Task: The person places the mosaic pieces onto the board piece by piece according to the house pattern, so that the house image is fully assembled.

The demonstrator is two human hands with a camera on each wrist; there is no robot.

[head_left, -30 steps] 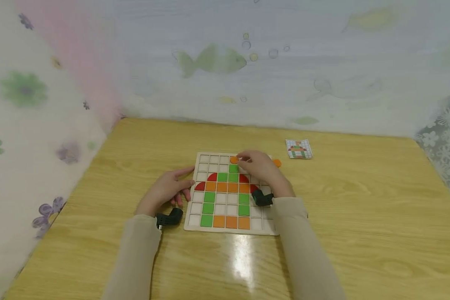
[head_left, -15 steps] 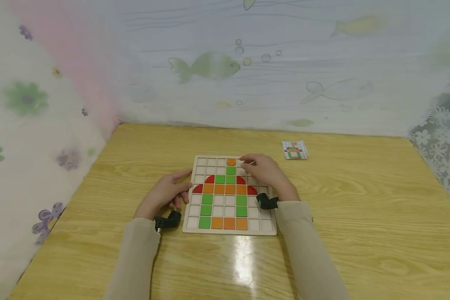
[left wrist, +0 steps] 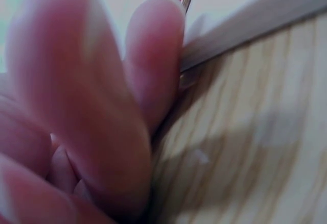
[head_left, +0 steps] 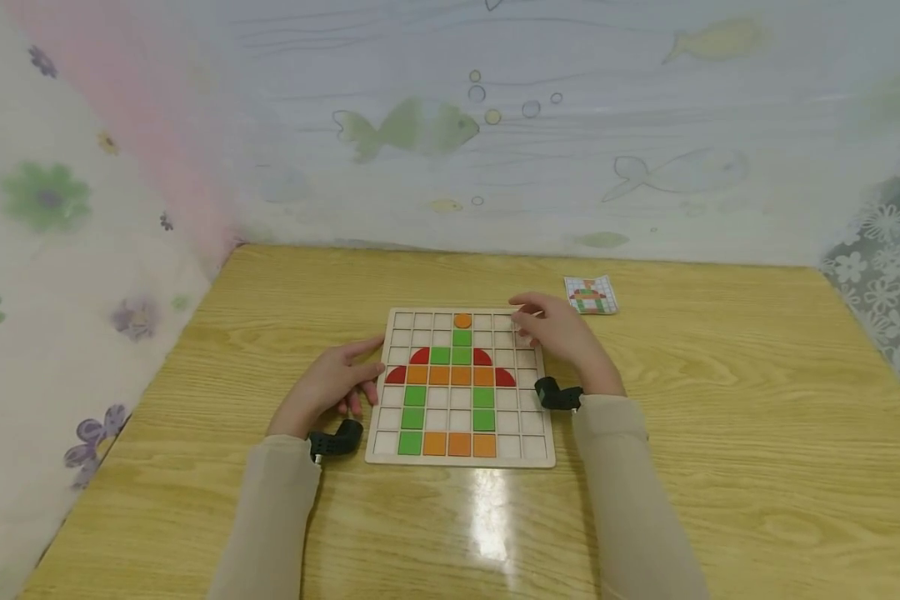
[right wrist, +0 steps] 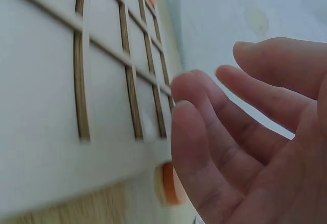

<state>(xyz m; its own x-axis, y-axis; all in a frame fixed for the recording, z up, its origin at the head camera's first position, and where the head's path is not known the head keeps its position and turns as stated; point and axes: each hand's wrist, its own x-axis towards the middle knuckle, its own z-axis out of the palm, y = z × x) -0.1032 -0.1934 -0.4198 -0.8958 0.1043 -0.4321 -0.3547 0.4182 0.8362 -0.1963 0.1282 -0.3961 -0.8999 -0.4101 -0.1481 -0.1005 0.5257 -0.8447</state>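
A wooden grid board [head_left: 461,461] lies flat in the middle of the table, with green and orange squares, red quarter-round pieces and an orange round piece [head_left: 462,321] in its top row. My left hand [head_left: 332,385] rests at the board's left edge, thumb and fingers against the side; the left wrist view shows the fingertips by the board's edge [left wrist: 255,22]. Over the board's top right corner hovers my right hand [head_left: 558,333], fingers loosely bent, holding nothing. Close to those fingers, an orange piece [right wrist: 174,184] lies beside the board, hidden behind the hand in the head view.
A small printed pattern card [head_left: 591,295] lies on the wooden table [head_left: 720,417] beyond the right hand. Painted walls [head_left: 450,167] stand along the table's back and left side. Each wrist carries a black camera mount [head_left: 336,439].
My right hand has moved right, from beside the orange round piece in the top row to the board's top right corner, now covering the loose orange piece. The left hand stays in place.
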